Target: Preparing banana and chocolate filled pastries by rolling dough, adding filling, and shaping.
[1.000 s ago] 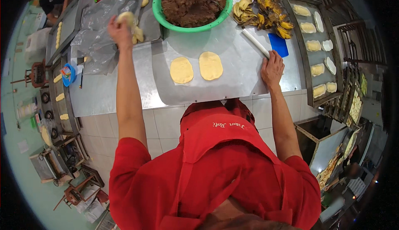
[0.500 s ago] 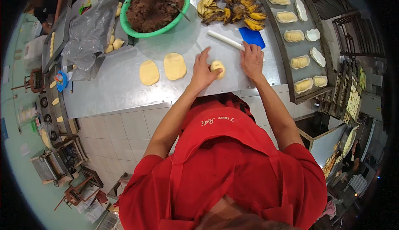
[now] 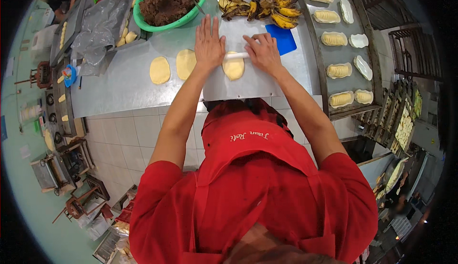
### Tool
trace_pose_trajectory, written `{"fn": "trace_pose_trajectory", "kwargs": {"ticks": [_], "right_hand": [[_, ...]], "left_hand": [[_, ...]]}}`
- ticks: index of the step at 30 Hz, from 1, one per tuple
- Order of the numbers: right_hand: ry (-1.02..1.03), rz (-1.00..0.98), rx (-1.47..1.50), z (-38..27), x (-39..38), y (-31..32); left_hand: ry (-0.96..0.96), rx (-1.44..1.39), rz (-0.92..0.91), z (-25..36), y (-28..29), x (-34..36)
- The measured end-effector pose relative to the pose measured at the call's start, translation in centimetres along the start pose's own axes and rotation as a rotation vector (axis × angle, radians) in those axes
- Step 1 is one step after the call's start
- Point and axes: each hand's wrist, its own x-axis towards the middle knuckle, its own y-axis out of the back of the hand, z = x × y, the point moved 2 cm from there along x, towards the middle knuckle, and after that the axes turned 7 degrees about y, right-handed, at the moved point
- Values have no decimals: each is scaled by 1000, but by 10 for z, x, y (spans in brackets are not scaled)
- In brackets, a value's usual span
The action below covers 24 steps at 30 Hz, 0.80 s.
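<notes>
A white rolling pin lies across a piece of pale dough, which is now flattened into an oval. My left hand rests flat over the pin's left end, fingers stretched out and pointing away from me. Over the other end is my right hand, its fingers loosely bent and apart, pressing on the pin without wrapping it. Left of my left hand are two flat dough ovals, one lying whole in sight and the other partly behind my wrist.
A green basin of brown filling stands at the far left, a spoon in it. Ripe bananas and a blue flat scraper lie beyond my right hand. A dark-rimmed tray of shaped dough in paper cups sits at right. Plastic sheeting covers trays at left.
The pin has come nearer, onto the dough, and the small dough lump has been pressed flat. My left hand has left the dough and moved onto the pin; my right hand has shifted left with it.
</notes>
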Motion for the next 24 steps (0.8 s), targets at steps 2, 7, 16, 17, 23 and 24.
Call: {"fn": "trace_pose_trajectory", "kwargs": {"ticks": [2,7,16,17,23,24], "right_hand": [[-9,41,44,-7,-11,-4],[-25,17,136,-52,-96,19],[-315,159,183,-8,-109,20],[-379,175,93,3,-98,19],[-395,140,-162,-4,-69,31],[-310,100,-109,-10,-67,29]], "left_hand": [[-38,-41,-15,-3,-5,-1],[51,-156,-250,37,27,-131],[75,-322,-23,90,59,-93],[77,-323,-22,96,41,-90],[-78,-487,-195,74,-3,-103],[-79,-485,-192,66,0,-101]]}}
